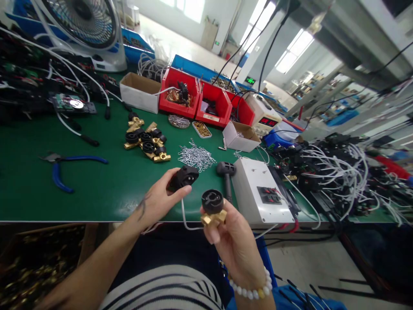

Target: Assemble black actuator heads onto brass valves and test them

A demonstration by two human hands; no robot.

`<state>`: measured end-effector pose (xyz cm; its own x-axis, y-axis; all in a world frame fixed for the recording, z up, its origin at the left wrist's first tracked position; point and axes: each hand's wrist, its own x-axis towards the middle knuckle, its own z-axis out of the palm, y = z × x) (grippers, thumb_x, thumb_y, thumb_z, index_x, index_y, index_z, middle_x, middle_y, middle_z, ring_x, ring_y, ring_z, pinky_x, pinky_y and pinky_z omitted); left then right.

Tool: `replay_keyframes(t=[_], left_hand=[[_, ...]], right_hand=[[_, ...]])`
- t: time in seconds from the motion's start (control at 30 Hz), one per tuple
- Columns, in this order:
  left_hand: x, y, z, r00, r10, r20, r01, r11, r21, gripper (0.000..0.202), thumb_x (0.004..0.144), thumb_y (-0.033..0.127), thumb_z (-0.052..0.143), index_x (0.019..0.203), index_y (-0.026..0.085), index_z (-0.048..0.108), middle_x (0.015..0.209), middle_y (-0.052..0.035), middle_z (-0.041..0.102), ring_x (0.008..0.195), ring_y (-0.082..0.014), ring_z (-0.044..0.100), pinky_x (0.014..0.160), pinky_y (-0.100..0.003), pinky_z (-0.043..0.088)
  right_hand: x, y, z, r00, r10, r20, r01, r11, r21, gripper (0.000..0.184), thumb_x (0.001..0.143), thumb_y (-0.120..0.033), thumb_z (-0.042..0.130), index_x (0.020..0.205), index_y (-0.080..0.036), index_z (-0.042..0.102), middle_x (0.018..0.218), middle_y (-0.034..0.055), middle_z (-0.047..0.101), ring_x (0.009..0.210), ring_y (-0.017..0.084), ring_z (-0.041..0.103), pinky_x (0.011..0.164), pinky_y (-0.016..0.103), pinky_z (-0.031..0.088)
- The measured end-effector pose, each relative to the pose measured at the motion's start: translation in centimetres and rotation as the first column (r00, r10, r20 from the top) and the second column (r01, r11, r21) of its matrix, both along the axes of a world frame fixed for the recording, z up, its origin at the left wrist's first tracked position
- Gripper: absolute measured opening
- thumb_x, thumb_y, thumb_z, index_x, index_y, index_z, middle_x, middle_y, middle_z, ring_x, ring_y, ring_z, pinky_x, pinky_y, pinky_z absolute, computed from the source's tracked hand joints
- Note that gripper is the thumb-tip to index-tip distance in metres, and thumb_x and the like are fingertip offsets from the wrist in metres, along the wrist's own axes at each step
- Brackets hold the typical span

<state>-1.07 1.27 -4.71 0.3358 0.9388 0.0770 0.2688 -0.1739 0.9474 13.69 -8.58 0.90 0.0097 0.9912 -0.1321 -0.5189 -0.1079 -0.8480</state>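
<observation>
My left hand (pixel 163 193) is closed around a black plastic housing (pixel 185 177) with a white cable hanging below it. Lower and to the right, my right hand (pixel 237 237) grips a brass valve fitting (pixel 213 211) by its brass body, its round black cap facing up. The two parts are apart. Beyond my hands lies a loose pile of metal clips (pixel 196 156) on the green mat. To its left is a cluster of similar brass fittings with black caps (pixel 146 140). A black-headed mallet (pixel 227 174) lies just right of the clips.
Blue-handled cutters (pixel 61 165) lie on the left. Red bins (pixel 179 97), a white box (pixel 140 92) and a fan (pixel 84 26) line the back. A grey-white switch box (pixel 260 193) and a heap of white cables (pixel 335 172) stand to the right.
</observation>
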Motion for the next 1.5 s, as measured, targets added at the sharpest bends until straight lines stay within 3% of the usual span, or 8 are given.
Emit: replay_keyframes(t=[0.1,0.23,0.5,0.73,1.03,1.2,1.33,1.5], left_hand=[[-0.1,-0.4,1.3,0.789,0.051,0.612,0.137,0.956,-0.258,0.048,0.087,0.041,0.061,0.126,0.015,0.050,0.127,-0.0098,0.060,0.117,-0.0228,0.056,0.093,-0.031,0.050],[0.4,-1.0,3.2,0.642,0.214,0.736,0.133,0.915,-0.382,0.052,0.095,0.056,0.046,0.134,0.021,0.050,0.127,-0.0095,0.061,0.117,-0.0239,0.057,0.087,-0.032,0.053],[0.4,-2.8,4.2,0.847,0.049,0.529,-0.071,0.997,0.022,0.041,0.099,0.049,0.044,0.136,0.035,0.052,0.142,0.0021,0.051,0.134,-0.0205,0.045,0.117,-0.035,0.032],[0.8,-3.9,5.0,0.934,0.046,0.354,-0.169,0.930,0.326,0.038,0.102,0.035,0.041,0.139,0.027,0.048,0.142,0.0034,0.051,0.129,-0.0105,0.048,0.113,-0.019,0.033],[0.0,-3.5,4.2,0.995,-0.060,0.078,0.017,0.884,0.468,0.078,0.090,0.056,0.056,0.152,0.024,0.021,0.158,-0.0065,0.026,0.144,-0.0216,0.029,0.121,-0.035,0.025],[-0.2,-3.8,4.1,0.990,0.103,-0.098,-0.023,0.797,0.604,0.076,0.086,0.044,0.067,0.146,0.016,0.030,0.138,-0.0133,0.044,0.129,-0.0202,0.044,0.109,-0.031,0.041],[-0.1,-4.3,4.0,0.994,0.112,-0.006,-0.090,0.829,0.552,0.075,0.079,0.032,0.073,0.142,0.015,0.035,0.129,-0.0114,0.047,0.119,-0.0192,0.051,0.102,-0.030,0.047],[0.6,-5.0,4.0,0.998,0.054,0.009,-0.051,0.860,0.508,0.076,0.078,0.041,0.072,0.140,0.018,0.036,0.127,-0.0095,0.047,0.116,-0.0189,0.051,0.098,-0.030,0.049]], right_hand=[[-0.5,-0.1,0.3,0.997,0.055,-0.046,-0.057,0.998,-0.041,0.033,0.085,-0.031,0.074,0.115,-0.021,0.066,0.101,0.0066,0.069,0.066,0.006,0.059,0.064,0.016,0.050],[-1.3,-0.2,-0.1,0.996,0.088,-0.032,-0.089,0.995,-0.041,0.030,0.088,-0.029,0.070,0.116,-0.021,0.064,0.099,0.0055,0.071,0.062,0.006,0.061,0.062,0.016,0.049],[-2.1,-0.3,-0.6,0.995,-0.051,0.081,0.052,0.999,-0.009,0.030,0.087,-0.030,0.071,0.115,-0.021,0.063,0.084,0.0006,0.068,0.063,0.007,0.062,0.065,0.018,0.050],[-2.6,-0.6,-0.3,0.999,-0.042,0.035,0.042,0.999,0.007,0.029,0.088,-0.033,0.071,0.114,-0.022,0.065,0.074,-0.0017,0.066,0.059,0.006,0.062,0.061,0.016,0.051],[-1.9,0.4,-0.3,0.975,-0.180,0.129,0.177,0.984,0.035,0.033,0.088,-0.042,0.069,0.113,-0.020,0.065,0.072,0.0001,0.066,0.051,0.006,0.053,0.054,0.017,0.047],[-1.0,0.6,-0.2,0.944,-0.201,0.260,0.191,0.979,0.063,0.034,0.088,-0.042,0.068,0.116,-0.024,0.063,0.074,-0.0018,0.065,0.046,0.003,0.042,0.045,0.014,0.038],[-0.3,1.3,-0.8,0.844,-0.284,0.454,0.182,0.950,0.255,0.026,0.092,-0.043,0.062,0.113,-0.028,0.066,0.092,0.0012,0.067,0.077,0.013,0.062,0.068,0.024,0.052],[0.2,3.2,0.1,0.718,-0.509,0.475,0.296,0.841,0.453,0.038,0.094,-0.056,0.050,0.117,-0.030,0.065,0.120,0.0062,0.060,0.112,0.024,0.056,0.096,0.040,0.045]])
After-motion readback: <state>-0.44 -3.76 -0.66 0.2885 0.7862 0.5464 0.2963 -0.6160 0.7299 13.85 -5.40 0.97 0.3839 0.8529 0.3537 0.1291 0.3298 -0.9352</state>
